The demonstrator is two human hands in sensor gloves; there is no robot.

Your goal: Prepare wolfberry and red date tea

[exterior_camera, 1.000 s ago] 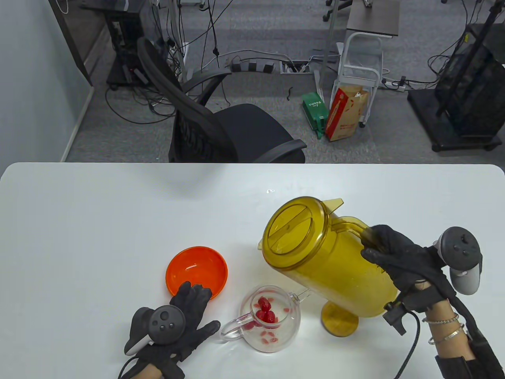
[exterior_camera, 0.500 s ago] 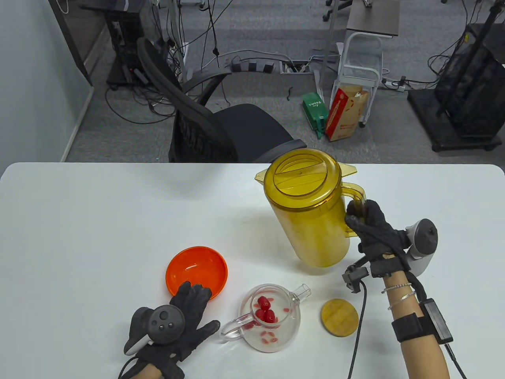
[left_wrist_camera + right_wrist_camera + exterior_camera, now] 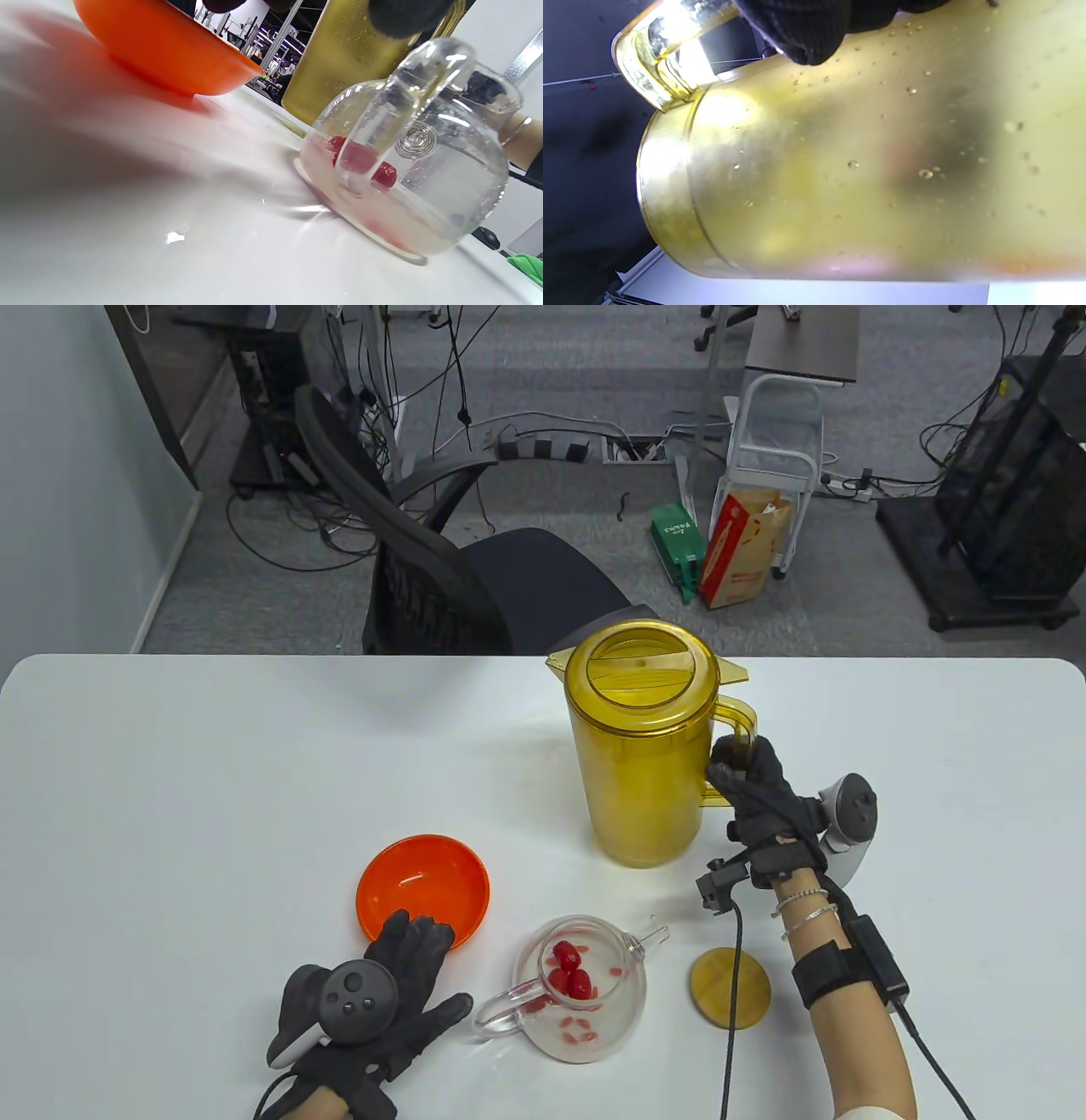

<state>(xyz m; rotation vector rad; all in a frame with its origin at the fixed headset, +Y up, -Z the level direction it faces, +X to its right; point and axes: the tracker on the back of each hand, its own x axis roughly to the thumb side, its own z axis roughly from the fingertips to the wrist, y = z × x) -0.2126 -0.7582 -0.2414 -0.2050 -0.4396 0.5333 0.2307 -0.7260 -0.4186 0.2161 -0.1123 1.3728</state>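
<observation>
We see the right hand (image 3: pixel 768 806) clenched around the handle of the yellow jug (image 3: pixel 642 755), its fingers (image 3: pixel 806 25) wrapped fully on it. The jug stands upright on the white table (image 3: pixel 212 780), behind the glass teapot (image 3: pixel 584 991). The left hand (image 3: pixel 382 1010) lies flat on the table with the fingers spread and released; it holds nothing. Its fingertips touch the rim of the orange bowl (image 3: pixel 422 887), and its thumb is just beside the teapot handle.

The teapot holds water, red dates (image 3: pixel 570 971) and small wolfberries. A round wooden lid (image 3: pixel 730 988) lies flat to its right. Beyond the table we see a black office chair (image 3: pixel 458 585), grey carpet and many cables.

The jug is translucent plastic with small drops on its wall. The table is smooth and glossy.
</observation>
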